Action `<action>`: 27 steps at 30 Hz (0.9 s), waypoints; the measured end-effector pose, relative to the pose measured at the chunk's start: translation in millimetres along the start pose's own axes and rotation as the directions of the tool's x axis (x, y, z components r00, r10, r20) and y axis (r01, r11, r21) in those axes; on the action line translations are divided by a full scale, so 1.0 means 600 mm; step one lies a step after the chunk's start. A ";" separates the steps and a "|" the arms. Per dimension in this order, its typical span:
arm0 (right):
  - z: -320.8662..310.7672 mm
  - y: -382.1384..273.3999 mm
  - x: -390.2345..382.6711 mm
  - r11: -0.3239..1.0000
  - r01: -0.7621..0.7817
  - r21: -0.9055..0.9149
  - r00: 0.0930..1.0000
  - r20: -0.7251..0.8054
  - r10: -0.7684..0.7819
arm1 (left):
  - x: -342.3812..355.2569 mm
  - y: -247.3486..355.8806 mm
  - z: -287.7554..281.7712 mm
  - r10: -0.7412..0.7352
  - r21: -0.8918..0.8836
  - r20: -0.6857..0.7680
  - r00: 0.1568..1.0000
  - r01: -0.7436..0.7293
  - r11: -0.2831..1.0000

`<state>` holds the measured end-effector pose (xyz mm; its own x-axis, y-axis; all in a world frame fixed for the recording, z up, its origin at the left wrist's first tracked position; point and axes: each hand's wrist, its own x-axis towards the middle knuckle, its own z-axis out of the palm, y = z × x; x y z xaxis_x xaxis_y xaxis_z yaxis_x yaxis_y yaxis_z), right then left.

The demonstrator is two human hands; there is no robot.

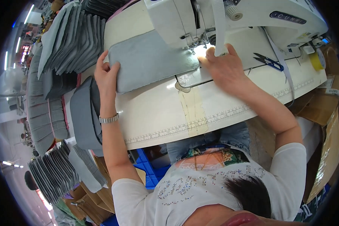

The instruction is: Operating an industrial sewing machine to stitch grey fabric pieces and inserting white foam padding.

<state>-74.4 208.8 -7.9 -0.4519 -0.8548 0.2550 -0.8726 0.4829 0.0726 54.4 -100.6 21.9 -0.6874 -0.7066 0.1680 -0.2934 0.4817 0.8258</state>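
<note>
A grey padded fabric panel (150, 60) with rounded corners lies flat, its right end under the needle area of the white sewing machine (173, 22). My left hand (106, 71) grips the panel's left edge, thumb on top and index finger at the far corner. Close by the lit presser foot (194, 51), my right hand (226, 69) has its fingers bent around the lower end of a white strip (219, 28), which hangs in front of the machine. The fingertips beside the needle are partly lost in glare.
Thread snips (269, 62) lie right of my right hand, beside a long pale tape (284, 62). A yellow tape roll (317, 61) sits at the table's right end. Stacks of grey panels (73, 41) stand at left; cardboard boxes (324, 105) at right. A printed ruler (214, 121) follows the front edge.
</note>
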 end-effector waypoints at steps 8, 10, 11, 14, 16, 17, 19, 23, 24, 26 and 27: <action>0.006 0.007 -0.004 0.995 0.088 0.048 0.975 -0.207 -0.076 | 0.001 0.001 0.003 -0.007 0.001 0.009 1.000 0.007 1.000; 0.010 0.005 -0.001 0.997 0.076 0.028 0.976 -0.207 -0.069 | 0.004 0.000 -0.002 0.007 0.029 0.002 1.000 -0.007 1.000; 0.012 0.003 0.000 0.998 0.065 0.008 0.977 -0.206 -0.062 | 0.004 -0.002 -0.004 0.007 0.030 0.002 1.000 -0.007 1.000; 0.008 0.000 0.001 1.000 0.002 0.026 1.000 0.020 -0.002 | 0.004 -0.005 -0.010 0.037 0.012 -0.020 0.999 -0.037 0.999; 0.002 0.000 -0.002 1.000 -0.007 -0.015 0.999 0.046 0.007 | 0.003 -0.003 -0.013 0.026 0.002 -0.026 0.999 -0.026 1.000; 0.000 0.002 -0.003 0.998 -0.015 -0.056 0.997 0.074 0.019 | 0.002 0.000 -0.008 0.026 0.005 -0.027 0.999 -0.026 1.000; -0.001 0.002 -0.001 0.999 -0.028 -0.021 0.996 0.086 0.030 | -0.003 0.005 -0.005 0.011 -0.103 -0.016 1.000 -0.013 0.995; 0.008 0.009 -0.003 0.999 0.001 0.042 0.994 -0.107 0.003 | -0.008 0.001 -0.014 -0.001 -0.097 -0.008 1.000 0.000 0.995; 0.008 0.009 -0.001 0.996 0.045 0.072 0.972 -0.235 -0.027 | -0.010 0.005 -0.016 -0.012 -0.087 -0.017 1.000 0.010 0.996; 0.008 0.010 -0.002 0.998 0.035 0.059 0.973 -0.232 -0.021 | -0.011 0.007 -0.018 -0.022 -0.079 -0.024 0.999 0.020 0.997; 0.008 0.010 -0.002 0.998 0.029 0.047 0.973 -0.229 -0.017 | -0.011 0.004 -0.021 -0.019 -0.078 -0.014 1.000 0.018 0.997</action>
<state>-79.8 211.7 -12.7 -0.3825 -0.7970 0.4674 -0.8930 0.4487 0.0343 66.5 -101.0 29.7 -0.6721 -0.7231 0.1595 -0.2528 0.4266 0.8684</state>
